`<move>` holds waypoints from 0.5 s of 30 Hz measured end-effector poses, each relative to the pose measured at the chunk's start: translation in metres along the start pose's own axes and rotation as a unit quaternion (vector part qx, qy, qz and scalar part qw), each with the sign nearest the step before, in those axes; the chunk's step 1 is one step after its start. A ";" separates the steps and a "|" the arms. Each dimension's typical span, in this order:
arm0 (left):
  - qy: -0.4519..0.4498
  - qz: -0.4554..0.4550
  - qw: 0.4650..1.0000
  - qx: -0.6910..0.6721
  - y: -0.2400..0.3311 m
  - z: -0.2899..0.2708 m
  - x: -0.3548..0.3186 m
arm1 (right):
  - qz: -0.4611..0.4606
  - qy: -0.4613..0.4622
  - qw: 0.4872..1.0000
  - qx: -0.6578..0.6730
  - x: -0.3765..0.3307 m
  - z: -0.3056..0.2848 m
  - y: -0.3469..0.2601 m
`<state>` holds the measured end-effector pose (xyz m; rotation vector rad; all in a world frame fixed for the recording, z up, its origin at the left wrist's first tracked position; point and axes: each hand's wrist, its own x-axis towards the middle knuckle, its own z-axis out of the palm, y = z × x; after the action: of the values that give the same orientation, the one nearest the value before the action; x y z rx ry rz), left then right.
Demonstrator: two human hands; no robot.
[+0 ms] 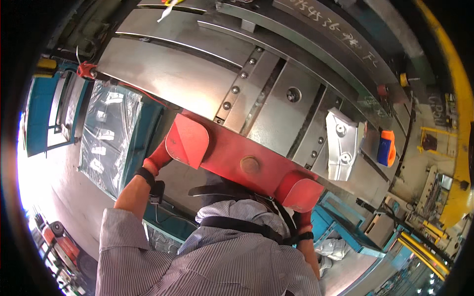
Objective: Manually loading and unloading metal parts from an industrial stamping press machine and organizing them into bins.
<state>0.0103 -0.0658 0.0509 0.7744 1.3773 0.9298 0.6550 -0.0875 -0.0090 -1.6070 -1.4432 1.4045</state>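
A red control box with a round button at its middle runs along the front edge of a metal press bed. Raised red guards stand at its two ends. My left hand, in a red glove, reaches in beneath the left guard. At the other end, my right hand is likewise gloved in red and mostly covered by the right guard. The fingers of both hands are hidden. On the bed to the right lies a shiny formed metal part with two round holes.
Right of the metal part sits an orange and blue block. Bolted strips cross the bed. Plastic-wrapped goods stand at left, a blue frame at lower right. A yellow machine post curves along the right.
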 end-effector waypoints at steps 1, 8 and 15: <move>-0.005 -0.015 1.000 0.026 -0.001 -0.001 0.005 | -0.001 0.009 1.000 0.002 -0.005 -0.008 0.003; 0.041 -0.073 0.988 0.133 0.008 0.000 -0.013 | 0.065 -0.016 0.994 -0.082 -0.006 0.006 -0.054; 0.022 -0.099 0.961 0.258 0.036 0.015 -0.013 | 0.065 -0.040 0.976 -0.206 -0.015 0.000 -0.045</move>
<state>0.0229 -0.0597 0.0897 0.9843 1.7306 0.4313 0.6410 -0.0899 0.0365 -1.9472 -1.7952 1.3125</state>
